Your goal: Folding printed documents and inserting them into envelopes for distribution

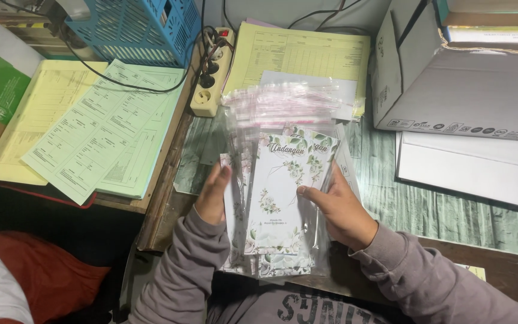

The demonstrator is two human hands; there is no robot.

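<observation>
A blue plastic basket stands at the back left, above pale green forms overlapping yellow forms. A cream power strip lies beside them. A grey cardboard box sits right, over white sheets.

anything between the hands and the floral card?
Nothing visible. The left hand grips the left edge of the floral card and the cards stacked beneath it. The right hand has its thumb on the card's face, with a clear plastic sleeve at the card's right edge under the fingers.
</observation>
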